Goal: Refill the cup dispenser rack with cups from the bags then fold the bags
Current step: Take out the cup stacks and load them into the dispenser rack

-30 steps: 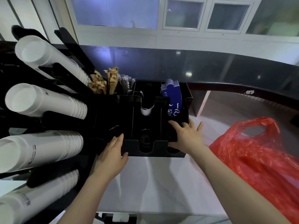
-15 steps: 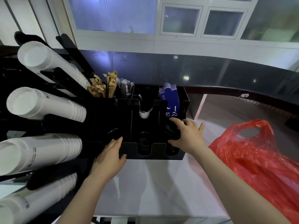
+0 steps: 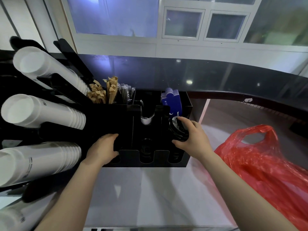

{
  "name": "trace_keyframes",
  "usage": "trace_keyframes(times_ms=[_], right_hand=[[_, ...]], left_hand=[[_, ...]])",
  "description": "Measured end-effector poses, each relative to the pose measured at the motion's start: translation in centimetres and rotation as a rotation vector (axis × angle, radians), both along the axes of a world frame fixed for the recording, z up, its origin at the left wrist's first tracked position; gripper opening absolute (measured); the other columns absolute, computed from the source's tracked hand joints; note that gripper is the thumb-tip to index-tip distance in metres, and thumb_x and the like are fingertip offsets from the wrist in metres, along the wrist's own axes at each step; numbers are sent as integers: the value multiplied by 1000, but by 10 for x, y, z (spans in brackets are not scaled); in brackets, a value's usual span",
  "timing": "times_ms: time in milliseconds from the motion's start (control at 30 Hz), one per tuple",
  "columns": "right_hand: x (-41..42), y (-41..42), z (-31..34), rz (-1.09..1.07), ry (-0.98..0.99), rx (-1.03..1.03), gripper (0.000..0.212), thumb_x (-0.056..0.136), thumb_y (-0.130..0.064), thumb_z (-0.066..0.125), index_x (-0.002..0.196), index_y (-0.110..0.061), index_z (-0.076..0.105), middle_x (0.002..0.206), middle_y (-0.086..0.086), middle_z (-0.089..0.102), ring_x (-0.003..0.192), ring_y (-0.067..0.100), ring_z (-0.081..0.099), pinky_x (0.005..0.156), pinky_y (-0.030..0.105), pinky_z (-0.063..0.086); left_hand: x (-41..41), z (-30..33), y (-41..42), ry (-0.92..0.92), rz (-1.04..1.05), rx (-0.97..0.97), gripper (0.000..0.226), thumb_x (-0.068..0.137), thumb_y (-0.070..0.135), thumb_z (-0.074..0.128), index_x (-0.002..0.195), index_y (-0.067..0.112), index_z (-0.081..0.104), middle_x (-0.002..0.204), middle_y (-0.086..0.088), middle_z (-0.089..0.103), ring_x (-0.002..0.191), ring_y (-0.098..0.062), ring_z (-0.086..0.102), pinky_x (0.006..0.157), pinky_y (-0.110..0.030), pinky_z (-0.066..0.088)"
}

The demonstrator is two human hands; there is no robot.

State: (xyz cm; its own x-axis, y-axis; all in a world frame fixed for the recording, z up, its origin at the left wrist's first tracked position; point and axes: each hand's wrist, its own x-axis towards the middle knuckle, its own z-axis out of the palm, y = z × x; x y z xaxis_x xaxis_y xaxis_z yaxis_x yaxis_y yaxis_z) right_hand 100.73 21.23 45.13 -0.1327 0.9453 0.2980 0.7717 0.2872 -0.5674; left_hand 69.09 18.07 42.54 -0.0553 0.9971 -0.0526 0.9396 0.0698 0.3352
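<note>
On the pale counter, long white paper cup stacks [image 3: 40, 112] already fill the black dispenser rack [image 3: 66, 90] at left — the red plastic bag [image 3: 260, 164] slumps at right. My left hand [image 3: 101, 150] grips the black condiment organiser [image 3: 146, 157]; my right hand [image 3: 191, 139] curls around black plastic lids [image 3: 177, 130] above its right slot. Next, I judge, lift them clear. Print on blue card sleeves [image 3: 172, 101] — unreadable.

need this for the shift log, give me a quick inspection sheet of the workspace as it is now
surface: pale marble-look counter, bare in front of the organizer.
job's things: white cup stacks lying in the dispenser rack; red plastic bag at right.
clutter: black organizer holding brown packets, blue sleeves.
hands: left hand grips organizer front; right hand holds black lids.
cables: nothing seen.
surroundings: dark ledge, windows above.
</note>
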Motion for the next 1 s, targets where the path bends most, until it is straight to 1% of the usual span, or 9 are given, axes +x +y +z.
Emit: trace_keyframes(times_ms=[67, 200, 300, 400, 533, 700, 767, 900, 1000], right_hand=[[-1, 0, 1, 3, 2, 3, 84, 65, -34, 82, 135, -46, 36, 124, 0, 49, 111, 19, 52, 92, 30, 47], [-1, -1, 3, 11, 4, 2, 85, 66, -34, 82, 137, -44, 37, 127, 1, 48, 114, 20, 50, 96, 32, 47], [-2, -3, 3, 23, -7, 4, 85, 66, -35, 82, 136, -46, 36, 128, 0, 47, 117, 19, 47, 96, 32, 46], [-3, -5, 2, 31, -8, 5, 84, 66, -35, 81, 135, -48, 35, 128, -1, 46, 116, 19, 48, 94, 32, 47], [-4, -8, 0, 46, 0, 7, 84, 67, -34, 82, 136, -46, 36, 126, -1, 46, 114, 19, 49, 94, 30, 46], [-8, -10, 1, 58, 17, 21, 83, 67, -34, 81, 136, -45, 37, 124, -3, 47, 111, 16, 48, 89, 22, 40], [-10, -11, 2, 65, 24, 26, 83, 67, -33, 81, 137, -44, 38, 124, -3, 47, 112, 16, 47, 88, 22, 40], [-14, -12, 4, 75, 44, 23, 83, 66, -34, 81, 137, -43, 38, 124, -4, 48, 113, 14, 46, 90, 23, 41], [-16, -12, 4, 92, 71, 17, 83, 66, -35, 81, 137, -44, 38, 124, -6, 48, 109, 8, 44, 88, 17, 36]], left_hand=[[-1, 1, 8, 17, -14, -65, 87, 79, 24, 75, 150, 19, 25, 152, -5, 32, 137, -23, 34, 107, -37, 39], [-5, 4, 19, 54, -17, -220, 102, 73, 33, 78, 152, 23, 13, 157, -10, 19, 141, -29, 24, 110, -43, 35], [-6, 5, 23, 26, -6, -248, 104, 70, 28, 79, 151, 24, 15, 151, -10, 30, 132, -28, 38, 101, -39, 45], [-8, 4, 20, -31, 40, -171, 101, 68, 24, 79, 149, 24, 20, 142, -10, 40, 119, -25, 49, 91, -34, 51], [-15, 9, 18, -118, 79, -7, 97, 66, 25, 82, 146, 23, 27, 139, -9, 42, 116, -25, 52, 86, -30, 50], [-16, 15, 13, -203, 127, 93, 92, 65, 29, 82, 142, 25, 32, 135, -11, 44, 110, -25, 53, 77, -27, 44], [-15, 16, 8, -269, 147, 138, 90, 65, 29, 82, 140, 26, 33, 134, -11, 45, 109, -25, 54, 77, -27, 43], [-7, 23, -2, -406, 144, 223, 85, 66, 29, 82, 138, 29, 38, 135, -7, 45, 114, -20, 50, 85, -26, 41], [6, 28, -10, -460, 80, 265, 80, 68, 29, 82, 138, 31, 42, 137, -1, 43, 120, -14, 45, 94, -25, 35]])
